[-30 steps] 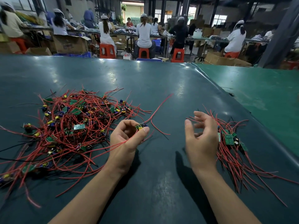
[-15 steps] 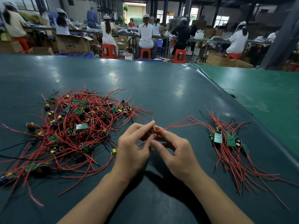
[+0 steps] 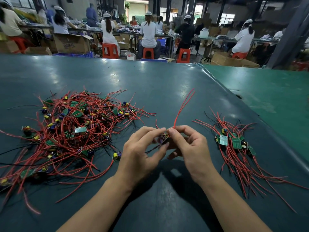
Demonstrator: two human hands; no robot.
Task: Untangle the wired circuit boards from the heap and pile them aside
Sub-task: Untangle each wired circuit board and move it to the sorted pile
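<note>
A tangled heap [image 3: 73, 129] of small green circuit boards with red and black wires lies on the left of the dark table. A smaller sorted pile [image 3: 234, 143] of the same boards lies on the right, wires trailing toward me. Between them, above the table, my left hand [image 3: 142, 151] and my right hand [image 3: 189, 148] together pinch one small circuit board [image 3: 164, 138]. Its two red wires [image 3: 183, 106] stick up and away from my fingertips. The board is largely hidden by my fingers.
The dark green table [image 3: 158, 91] meets a lighter green mat [image 3: 267, 97] on the right at a raised seam. Beyond the far edge, several people sit on red stools at benches, with cardboard boxes [image 3: 71, 43] around them.
My right hand came over from the sorted pile to join the left on the board. The board's red wires, earlier lying sideways, now stand upright. The heap has not moved.
</note>
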